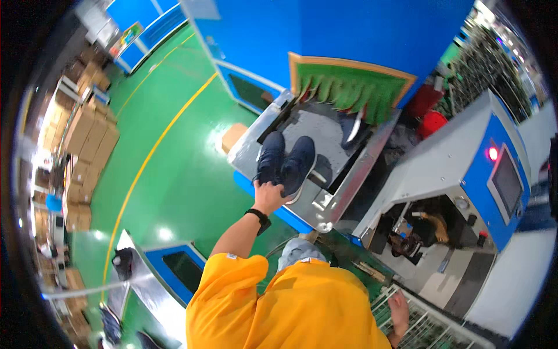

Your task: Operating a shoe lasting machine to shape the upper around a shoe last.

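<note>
A pair of dark navy sneakers (286, 160) with pale soles sits side by side on the grey conveyor bed (314, 128), toes pointing away from me. My left hand (270, 196), below a black wristband, is closed round their heel ends. Farther along the bed another dark shoe with a white sole (351, 129) lies at the green strip curtain (349, 90) of the blue machine. Down at my right side, my right hand (399, 308) is over or beside a white wire rack (427, 320). Its fingers are blurred, and whether it touches the rack is unclear.
At right stands a grey and blue machine (430, 157) with a screen, a lit red lamp and an open work bay. A metal bench (157, 296) with shoes near it is at lower left. Stacked cardboard boxes (90, 136) line the far left, beyond a yellow floor line.
</note>
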The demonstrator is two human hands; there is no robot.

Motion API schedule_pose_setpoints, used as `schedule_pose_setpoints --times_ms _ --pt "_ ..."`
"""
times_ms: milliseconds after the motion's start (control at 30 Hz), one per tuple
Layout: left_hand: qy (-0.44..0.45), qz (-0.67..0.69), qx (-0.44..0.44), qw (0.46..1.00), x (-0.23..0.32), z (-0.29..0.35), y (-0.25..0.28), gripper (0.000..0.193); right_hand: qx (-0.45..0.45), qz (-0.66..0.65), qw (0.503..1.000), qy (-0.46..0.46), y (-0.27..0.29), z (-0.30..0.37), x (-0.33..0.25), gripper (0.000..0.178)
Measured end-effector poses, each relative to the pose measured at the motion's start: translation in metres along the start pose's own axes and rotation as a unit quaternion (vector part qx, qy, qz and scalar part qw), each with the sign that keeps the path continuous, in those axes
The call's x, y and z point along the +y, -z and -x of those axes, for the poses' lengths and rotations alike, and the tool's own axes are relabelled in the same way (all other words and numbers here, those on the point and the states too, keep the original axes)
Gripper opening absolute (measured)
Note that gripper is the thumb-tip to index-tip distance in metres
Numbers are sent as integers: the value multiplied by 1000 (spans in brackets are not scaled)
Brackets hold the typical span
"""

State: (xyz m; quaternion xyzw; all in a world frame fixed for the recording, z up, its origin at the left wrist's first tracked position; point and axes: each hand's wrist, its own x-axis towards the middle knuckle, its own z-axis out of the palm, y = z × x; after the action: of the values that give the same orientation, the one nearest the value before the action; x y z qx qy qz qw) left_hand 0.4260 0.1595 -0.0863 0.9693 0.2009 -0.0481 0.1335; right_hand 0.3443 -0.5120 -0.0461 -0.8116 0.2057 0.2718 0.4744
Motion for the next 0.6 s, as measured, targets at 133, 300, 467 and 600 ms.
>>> schedule_pose_setpoints --times_ms 133,300,467,600 --pt "39 45 21 998 -34 50 21 47 -82 321 943 -30 -39 -19 -63 63" --pt "57 67 36 995 -49 146 36 49 -177 481 854 87 -36 -66 -66 62" --pt "228 64 19 971 -81 300 65 55 -226 537 805 110 -73 -83 -122 61" --pt "345 41 57 936 -117 435 83 55 -280 543 772 174 -85 -92 -137 61"
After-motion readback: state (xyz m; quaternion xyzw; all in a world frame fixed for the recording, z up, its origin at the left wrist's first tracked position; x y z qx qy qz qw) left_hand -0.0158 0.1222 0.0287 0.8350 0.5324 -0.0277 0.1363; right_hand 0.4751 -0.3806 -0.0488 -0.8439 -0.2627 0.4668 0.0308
